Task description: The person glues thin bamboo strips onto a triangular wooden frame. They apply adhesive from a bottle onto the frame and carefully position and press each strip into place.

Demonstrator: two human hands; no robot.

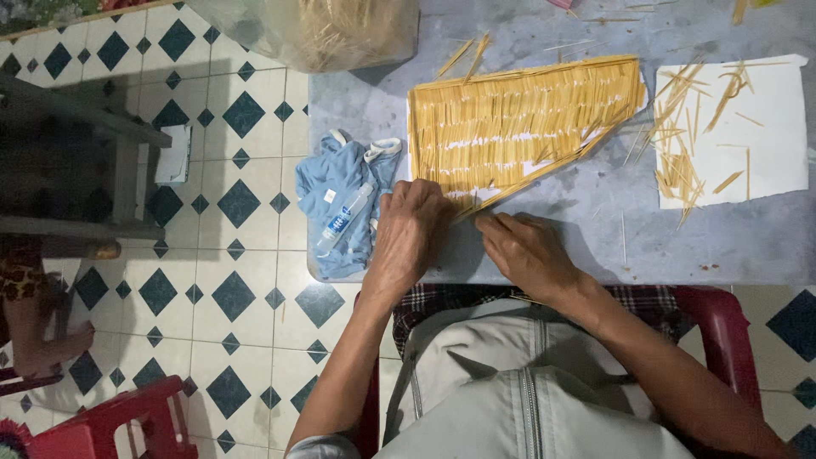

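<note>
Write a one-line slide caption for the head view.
Both hands, left hand and right hand, press a straw panel on a grey table.

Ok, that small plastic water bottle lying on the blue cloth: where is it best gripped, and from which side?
Probably grip the plastic bottle across its clear middle, from above. It lies flat and slanted on the blue cloth near the table's left edge, so its long sides are exposed and fingers can close across its narrow width. The left hand is nearest.
</note>
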